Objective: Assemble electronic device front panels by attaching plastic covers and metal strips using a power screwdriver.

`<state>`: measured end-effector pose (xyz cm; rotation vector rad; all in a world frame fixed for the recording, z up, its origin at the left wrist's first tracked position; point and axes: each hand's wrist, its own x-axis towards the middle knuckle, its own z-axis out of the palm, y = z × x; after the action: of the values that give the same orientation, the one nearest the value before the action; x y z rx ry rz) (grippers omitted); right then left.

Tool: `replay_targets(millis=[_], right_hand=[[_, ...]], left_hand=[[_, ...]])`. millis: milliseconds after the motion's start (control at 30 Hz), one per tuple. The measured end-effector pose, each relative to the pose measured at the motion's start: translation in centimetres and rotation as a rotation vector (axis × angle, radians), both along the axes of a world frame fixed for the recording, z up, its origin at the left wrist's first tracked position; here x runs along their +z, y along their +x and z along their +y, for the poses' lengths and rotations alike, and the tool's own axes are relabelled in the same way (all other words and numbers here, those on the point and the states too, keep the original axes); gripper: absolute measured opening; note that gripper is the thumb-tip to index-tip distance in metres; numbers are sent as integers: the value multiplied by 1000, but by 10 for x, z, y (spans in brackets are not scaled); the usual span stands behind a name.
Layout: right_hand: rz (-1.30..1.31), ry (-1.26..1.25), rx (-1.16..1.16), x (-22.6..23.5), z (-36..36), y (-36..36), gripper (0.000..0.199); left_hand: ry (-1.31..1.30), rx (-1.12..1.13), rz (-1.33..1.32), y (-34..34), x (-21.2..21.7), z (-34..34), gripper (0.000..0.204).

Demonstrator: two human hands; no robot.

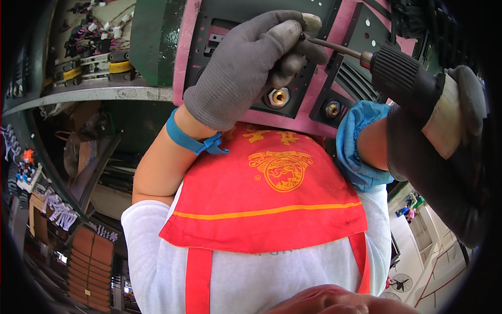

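My left hand (pixel 235 68), in a grey work glove with paler fingertips, pinches a small black screw (pixel 302 36) at the tip of a long thin bit. That bit belongs to a black power screwdriver (pixel 400 70) with a ribbed nose and pale tape round its body. My right hand (pixel 431 157), gloved in dark grey, wraps round the screwdriver, which points leftward. Beneath both hands lies a black metal panel (pixel 300 99) with holes and cut-outs. A brass fitting with a hex nut (pixel 278 97) sits in the panel just below my left fingers.
Pink sheeting (pixel 314 86) lies under the panels. A second brass fitting (pixel 332 109) is in the neighbouring dark panel, near my right cuff. On the left, a metal-edged shelf (pixel 104 94) carries wire harnesses (pixel 107 29) and yellow-black parts. White cable bundles (pixel 60 212) hang farther left.
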<state>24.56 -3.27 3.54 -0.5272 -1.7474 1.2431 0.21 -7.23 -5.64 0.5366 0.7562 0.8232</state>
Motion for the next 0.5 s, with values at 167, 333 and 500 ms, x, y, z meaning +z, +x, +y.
replay_targets(millis=[167, 333, 500], right_hand=[[-4, -3, -12, 1, 2, 19, 54], [-4, -2, -21, 3, 3, 12, 54], [-9, -9, -40, -3, -1, 15, 54]], left_hand=[[35, -3, -13, 0, 4, -2, 38], [70, -30, 18, -3, 7, -1, 36], [74, -63, 125, -6, 10, -2, 36]])
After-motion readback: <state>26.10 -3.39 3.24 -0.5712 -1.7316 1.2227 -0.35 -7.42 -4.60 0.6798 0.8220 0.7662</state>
